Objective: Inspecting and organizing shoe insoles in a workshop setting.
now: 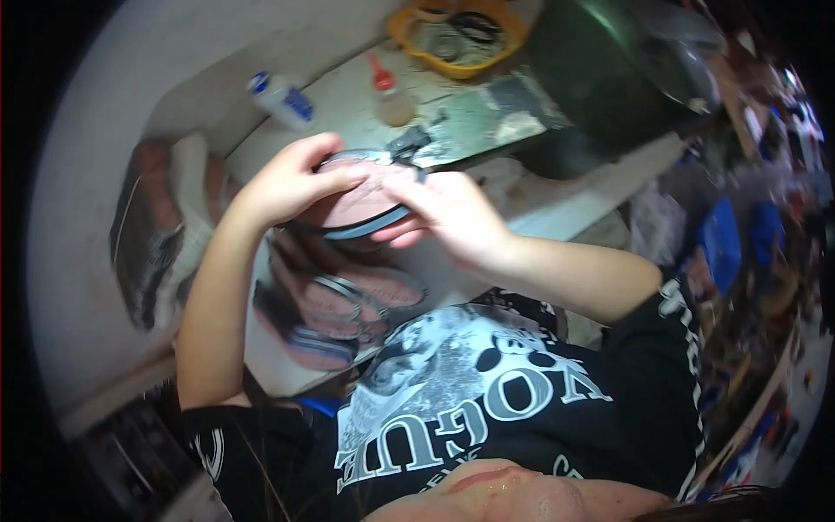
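Left hand point(283, 187), right hand point(461, 217) both grip pink-footbed sandal point(348, 202), opposite sides. Probably light, bendy (just guessing); best held along sole edge point(364, 228). Sandal pile point(396, 285) nearer.

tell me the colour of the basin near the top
The basin is yellow-orange; it shows best in the head view.

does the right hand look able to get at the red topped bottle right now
Probably not without letting go: the right hand and left hand both hold the pink-soled shoe. The red-topped bottle stands just beyond it, though, with nothing seen covering its top.
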`<action>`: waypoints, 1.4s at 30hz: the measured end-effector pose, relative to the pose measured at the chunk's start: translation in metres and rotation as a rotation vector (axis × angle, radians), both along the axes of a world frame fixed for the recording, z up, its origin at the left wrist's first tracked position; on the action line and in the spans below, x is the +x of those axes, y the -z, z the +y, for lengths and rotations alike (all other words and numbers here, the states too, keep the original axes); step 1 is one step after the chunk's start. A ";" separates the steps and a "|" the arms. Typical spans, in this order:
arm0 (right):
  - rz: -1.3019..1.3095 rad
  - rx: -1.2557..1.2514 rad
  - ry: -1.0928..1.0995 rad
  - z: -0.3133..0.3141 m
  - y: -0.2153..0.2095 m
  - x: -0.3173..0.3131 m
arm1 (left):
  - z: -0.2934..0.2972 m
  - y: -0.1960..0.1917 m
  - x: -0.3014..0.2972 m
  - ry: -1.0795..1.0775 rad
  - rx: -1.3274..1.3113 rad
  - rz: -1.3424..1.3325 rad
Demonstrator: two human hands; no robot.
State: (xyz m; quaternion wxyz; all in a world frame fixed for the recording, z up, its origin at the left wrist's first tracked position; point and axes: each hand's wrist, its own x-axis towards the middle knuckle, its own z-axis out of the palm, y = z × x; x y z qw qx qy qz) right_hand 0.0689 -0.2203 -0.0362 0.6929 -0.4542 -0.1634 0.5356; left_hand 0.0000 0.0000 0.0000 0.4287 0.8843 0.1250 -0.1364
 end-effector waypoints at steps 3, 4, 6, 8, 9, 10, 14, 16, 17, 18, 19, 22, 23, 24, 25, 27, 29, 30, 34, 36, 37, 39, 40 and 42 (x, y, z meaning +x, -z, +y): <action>0.021 0.021 0.030 0.021 -0.002 -0.007 | 0.015 -0.011 -0.008 -0.058 -0.065 0.082; 0.022 0.011 0.009 0.019 0.002 -0.005 | 0.010 -0.008 -0.011 -0.084 -0.070 0.085; 0.017 -0.001 -0.026 0.014 0.007 -0.001 | 0.002 0.003 -0.016 -0.126 -0.112 0.051; -0.018 -0.078 -0.026 0.010 0.007 0.004 | -0.006 0.009 -0.016 -0.155 -0.158 0.021; -0.043 -0.073 -0.016 0.010 0.004 0.004 | -0.008 0.005 -0.016 -0.173 -0.123 0.052; -0.051 -0.090 -0.007 0.012 0.002 0.003 | -0.008 0.003 -0.018 -0.191 -0.090 0.086; -0.083 -0.101 0.033 0.020 0.009 0.003 | -0.005 0.004 -0.025 -0.221 -0.052 0.061; -0.081 -0.091 0.026 0.023 0.013 0.006 | -0.005 0.004 -0.027 -0.222 -0.049 0.075; -0.083 -0.082 0.028 0.024 0.014 0.006 | -0.005 0.003 -0.027 -0.213 -0.047 0.085; -0.082 -0.078 0.049 0.024 0.011 0.004 | -0.007 0.001 -0.026 -0.223 -0.045 0.090; -0.077 -0.075 0.039 0.025 0.012 0.002 | -0.009 -0.001 -0.025 -0.232 -0.071 0.085; -0.045 -0.049 0.086 0.031 0.011 -0.001 | -0.004 -0.004 -0.024 -0.246 -0.080 0.109; -0.041 -0.045 0.081 0.033 0.013 -0.002 | -0.002 -0.007 -0.024 -0.241 -0.061 0.130; -0.049 -0.036 0.085 0.035 0.015 -0.003 | -0.001 -0.007 -0.026 -0.243 -0.056 0.135; -0.058 -0.028 0.091 0.037 0.016 -0.003 | 0.001 -0.005 -0.028 -0.268 -0.070 0.153; -0.061 -0.031 0.086 0.037 0.017 -0.002 | -0.004 -0.005 -0.031 -0.295 -0.081 0.175; -0.067 -0.037 0.079 0.036 0.018 0.001 | -0.020 -0.006 -0.035 -0.494 -0.148 0.226; -0.050 -0.021 0.062 0.035 0.019 0.004 | -0.022 -0.005 -0.035 -0.490 -0.151 0.263; -0.041 -0.008 -0.017 0.027 0.016 0.009 | -0.047 0.000 -0.039 -0.605 -0.366 0.247; -0.096 -0.041 -0.158 0.017 0.018 0.012 | -0.057 -0.004 -0.038 -0.622 -0.384 0.264; -0.194 -0.093 -0.227 0.009 0.020 0.010 | -0.060 -0.005 -0.038 -0.643 -0.400 0.278; -0.261 -0.092 -0.233 -0.004 0.017 0.004 | -0.063 -0.002 -0.039 -0.675 -0.414 0.285; -0.254 -0.057 -0.210 -0.008 0.017 0.008 | -0.066 -0.005 -0.040 -0.653 -0.446 0.307; -0.238 -0.035 -0.202 -0.008 0.015 0.015 | -0.066 -0.008 -0.041 -0.605 -0.523 0.349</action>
